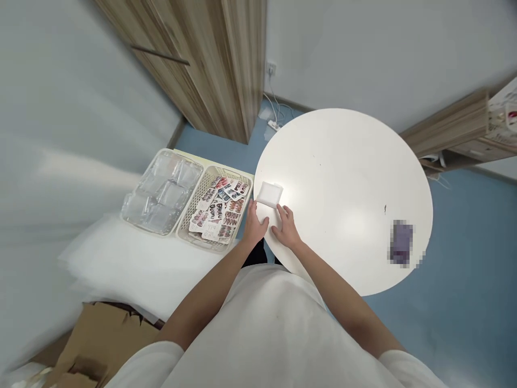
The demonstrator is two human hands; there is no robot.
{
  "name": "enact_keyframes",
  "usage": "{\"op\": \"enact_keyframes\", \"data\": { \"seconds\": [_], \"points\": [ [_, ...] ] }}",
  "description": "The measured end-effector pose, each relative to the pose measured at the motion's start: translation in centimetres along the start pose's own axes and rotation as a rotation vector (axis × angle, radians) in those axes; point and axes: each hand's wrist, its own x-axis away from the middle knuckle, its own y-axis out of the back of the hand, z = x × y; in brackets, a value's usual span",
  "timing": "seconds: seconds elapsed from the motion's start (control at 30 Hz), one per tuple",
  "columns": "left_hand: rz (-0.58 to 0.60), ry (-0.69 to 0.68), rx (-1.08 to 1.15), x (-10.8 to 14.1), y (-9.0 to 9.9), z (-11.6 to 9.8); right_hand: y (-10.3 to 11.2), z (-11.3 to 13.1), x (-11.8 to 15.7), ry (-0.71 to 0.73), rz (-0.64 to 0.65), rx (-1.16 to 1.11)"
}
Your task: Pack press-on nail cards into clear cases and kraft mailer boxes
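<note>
A small white, flat, squarish item (270, 194) lies near the left edge of the round white table (343, 161); whether it is a box or a pouch I cannot tell. At its near left corner is my left hand (254, 225), thumb and fingers apart. My right hand (286, 228) rests by the near right corner, fingers spread and fingertips close to the item. Neither hand is wrapped around it. Just left of my left hand stands a cream plastic basket (182, 230) holding several printed cards with rows of press-on nails (216, 211).
Another basket (165, 234) with clear plastic packs (169, 191) stands farther left. White sheet material (137, 269) and a cardboard box (100, 339) are at lower left. A blurred-out purple object (402, 242) lies on the table's right side. A wooden cabinet (210, 59) and a power strip (274, 125) are beyond.
</note>
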Motion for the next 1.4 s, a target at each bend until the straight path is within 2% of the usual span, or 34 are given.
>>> {"op": "enact_keyframes", "data": {
  "seconds": [0.23,0.43,0.6,0.77,0.9,1.07,1.17,1.27,1.4],
  "points": [
    [-0.033,0.096,0.044,5.1,-0.7,0.3,1.5,-2.4,5.9,-0.043,0.048,-0.133],
    [-0.001,0.111,0.072,10.3,-1.7,0.1,1.2,-3.6,9.2,-0.029,0.076,-0.210],
    [0.039,0.171,0.098,14.4,-0.7,0.5,0.5,-3.3,10.7,0.070,0.214,-0.237],
    [-0.025,0.184,0.140,17.2,1.0,1.0,-0.1,-2.7,11.2,0.171,0.334,-0.215],
    [-0.052,0.157,0.064,18.7,2.8,1.3,-1.0,-1.2,11.1,0.231,0.382,-0.176],
    [-0.066,0.087,-0.052,21.6,6.3,1.9,-3.4,2.5,11.4,0.308,0.452,-0.109],
    [-0.167,0.067,-0.124,24.0,9.1,3.0,-6.1,5.4,11.9,0.375,0.516,-0.075],
    [-0.298,0.089,-0.211,26.7,12.1,5.0,-9.4,8.3,12.7,0.449,0.594,-0.040],
    [-0.418,0.128,-0.295,30.7,14.9,8.5,-13.7,11.7,14.2,0.563,0.584,-0.008]
  ]
}}
